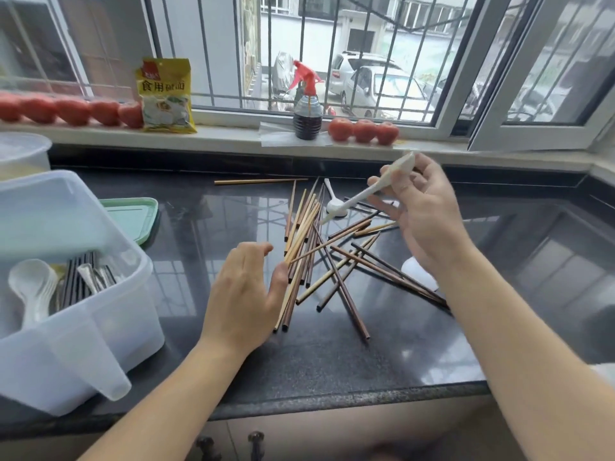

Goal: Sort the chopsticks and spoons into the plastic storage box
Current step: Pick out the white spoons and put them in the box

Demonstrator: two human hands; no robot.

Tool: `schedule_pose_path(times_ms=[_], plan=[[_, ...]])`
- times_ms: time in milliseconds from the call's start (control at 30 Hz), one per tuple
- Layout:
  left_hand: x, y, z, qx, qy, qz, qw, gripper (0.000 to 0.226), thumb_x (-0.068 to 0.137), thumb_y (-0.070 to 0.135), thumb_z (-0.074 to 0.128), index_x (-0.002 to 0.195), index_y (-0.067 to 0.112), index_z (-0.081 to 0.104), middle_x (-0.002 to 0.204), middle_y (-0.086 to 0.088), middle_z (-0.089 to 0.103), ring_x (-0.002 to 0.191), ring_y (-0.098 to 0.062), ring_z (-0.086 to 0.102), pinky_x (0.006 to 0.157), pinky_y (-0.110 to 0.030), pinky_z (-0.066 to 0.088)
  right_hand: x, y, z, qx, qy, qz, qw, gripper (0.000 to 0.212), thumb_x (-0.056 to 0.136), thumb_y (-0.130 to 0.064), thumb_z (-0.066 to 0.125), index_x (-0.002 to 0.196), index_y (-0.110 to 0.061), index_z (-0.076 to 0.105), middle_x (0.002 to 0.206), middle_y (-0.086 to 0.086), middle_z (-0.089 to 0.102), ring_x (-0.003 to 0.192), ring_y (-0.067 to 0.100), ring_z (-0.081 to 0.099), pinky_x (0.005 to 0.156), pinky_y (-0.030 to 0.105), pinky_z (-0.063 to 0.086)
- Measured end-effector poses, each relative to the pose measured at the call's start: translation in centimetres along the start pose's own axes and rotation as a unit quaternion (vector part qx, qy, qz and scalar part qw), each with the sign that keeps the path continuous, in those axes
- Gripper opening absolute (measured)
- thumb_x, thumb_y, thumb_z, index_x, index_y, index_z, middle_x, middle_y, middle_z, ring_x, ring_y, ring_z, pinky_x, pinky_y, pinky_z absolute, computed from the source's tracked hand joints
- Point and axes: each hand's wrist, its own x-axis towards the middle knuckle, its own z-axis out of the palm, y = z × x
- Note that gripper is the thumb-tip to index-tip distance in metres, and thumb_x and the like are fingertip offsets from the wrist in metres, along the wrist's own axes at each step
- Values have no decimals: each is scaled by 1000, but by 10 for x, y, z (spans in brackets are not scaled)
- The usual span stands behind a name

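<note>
At far left, the plastic storage box (100,314) already holds white spoons and dark chopsticks. Right of it, the left hand (243,294) rests with relaxed fingers against the loose chopsticks (312,254) scattered on the counter (332,361). Farther right, the right hand (422,211) pinches a white spoon (369,191); another spoon (336,204) lies beyond the pile. Much remains unsorted.

Glossy black stone table (332,361) under a barred sliding window (332,61), daylight in, pale sill (233,136) with tomatoes (364,130), spray bottle (307,104), yellow packet (166,94); cars (382,88) parked outside.
</note>
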Motion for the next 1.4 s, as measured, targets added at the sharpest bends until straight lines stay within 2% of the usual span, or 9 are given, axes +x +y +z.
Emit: schedule_pose_path(times_ms=[133,267,500,600,767,900,1100,1267,1400], plan=[[-3,1,-6,-28,26,31,999,47,106,44,38,138,11,48,128,-2,52,114,-18,53,92,-31,46,-46,21,48,124,-85,116,982,45,94,-25,58,137,-14,49,108,14,64,107,33,69,91,50,58],[-5,2,-5,28,10,51,998,47,110,47,25,110,17,61,69,7,53,58,-23,57,51,-37,43,-64,47,77,122,-91,150,977,36,99,-28,55,133,-14,53,118,22,62,100,31,71,84,48,58],[2,-1,-9,-89,60,-115,988,33,109,36,37,84,16,46,56,3,47,51,-17,48,49,-42,36,-42,54,69,-211,-74,-10,975,15,101,-12,56,108,-17,69,94,3,73,87,18,72,81,37,61],[8,-9,-11,-149,65,-211,964,32,109,30,43,81,17,48,62,0,51,57,-13,49,52,-33,35,16,72,43,-388,-1,1,922,19,96,-9,57,91,-23,69,87,-1,73,87,23,70,83,40,58],[16,-17,-9,-191,72,-273,940,32,109,31,45,82,15,51,65,-1,52,55,-8,45,54,-32,38,115,111,15,-621,-37,86,778,38,94,-19,58,131,-16,61,130,10,64,121,30,57,98,34,44],[16,-16,-11,-191,74,-272,940,34,109,32,43,83,11,50,65,-5,51,56,-9,44,54,-34,35,136,133,30,-655,-85,125,741,57,96,-44,53,144,-15,45,136,16,57,125,39,50,104,44,45],[17,-15,-11,-193,70,-277,939,36,109,33,42,80,12,47,63,0,48,53,-8,41,52,-31,34,142,143,44,-727,-44,80,681,32,100,-29,53,123,-7,54,120,19,63,112,38,54,91,42,44],[16,-12,-12,-184,57,-277,941,34,109,34,42,81,15,47,64,1,49,58,-14,44,54,-30,35,140,127,48,-614,45,139,775,30,97,-35,59,104,-6,62,101,11,64,91,31,59,73,36,45],[15,-11,-13,-175,41,-271,946,33,109,36,42,82,17,47,66,1,51,61,-20,49,59,-44,43,114,80,49,-182,89,197,959,26,95,-26,67,99,0,64,92,11,65,93,30,67,78,34,59]])
